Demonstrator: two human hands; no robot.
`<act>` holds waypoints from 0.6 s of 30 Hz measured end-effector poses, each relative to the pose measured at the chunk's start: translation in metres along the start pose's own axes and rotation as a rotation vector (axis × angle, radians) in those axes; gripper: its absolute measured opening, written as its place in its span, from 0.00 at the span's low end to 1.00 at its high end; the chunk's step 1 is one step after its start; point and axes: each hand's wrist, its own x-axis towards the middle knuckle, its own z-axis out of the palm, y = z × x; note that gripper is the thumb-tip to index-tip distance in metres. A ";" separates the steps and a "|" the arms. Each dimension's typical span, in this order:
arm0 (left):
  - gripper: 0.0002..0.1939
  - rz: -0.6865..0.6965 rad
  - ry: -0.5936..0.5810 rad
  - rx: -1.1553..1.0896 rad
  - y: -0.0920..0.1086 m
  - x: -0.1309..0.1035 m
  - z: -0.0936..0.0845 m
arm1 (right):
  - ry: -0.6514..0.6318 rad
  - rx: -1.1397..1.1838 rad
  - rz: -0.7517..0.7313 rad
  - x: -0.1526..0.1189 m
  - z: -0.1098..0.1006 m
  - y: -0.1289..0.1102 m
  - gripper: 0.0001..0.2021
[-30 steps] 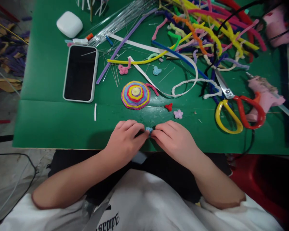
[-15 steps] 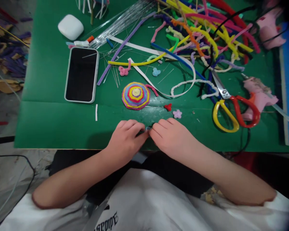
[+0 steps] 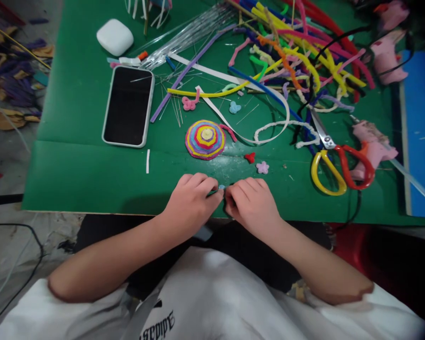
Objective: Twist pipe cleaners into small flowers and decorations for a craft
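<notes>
My left hand [image 3: 194, 200] pinches a small light-blue piece [image 3: 221, 187] between thumb and forefinger, close above the table's front edge. It is too small to tell its exact shape. Just to the right, my right hand [image 3: 254, 202] is closed with curled fingers, a narrow gap from the blue piece; whatever it may hold is hidden. Beyond my hands lie a lilac flower [image 3: 262, 167], a small red piece [image 3: 250, 157] and a striped, many-coloured disc [image 3: 206, 139] with a pink tail. A light-blue looped piece [image 3: 234, 107] and a pink looped one [image 3: 189, 103] lie farther back.
Scissors [image 3: 327, 141] and a pink glue gun [image 3: 373, 146] lie on the right. A phone [image 3: 128, 106] and a white case [image 3: 115, 37] are on the left. Tangled pipe cleaners [image 3: 326, 61], thin wires and a white strip [image 3: 212, 71] spread over the back of the green table [image 3: 85, 179].
My fingertips have parted slightly, leaving a gap between the hands. The blue piece stays with my left hand. The whole view has shifted a little.
</notes>
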 end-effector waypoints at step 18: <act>0.08 -0.017 -0.027 -0.036 0.000 0.000 -0.001 | 0.039 0.026 0.317 -0.004 0.000 -0.025 0.07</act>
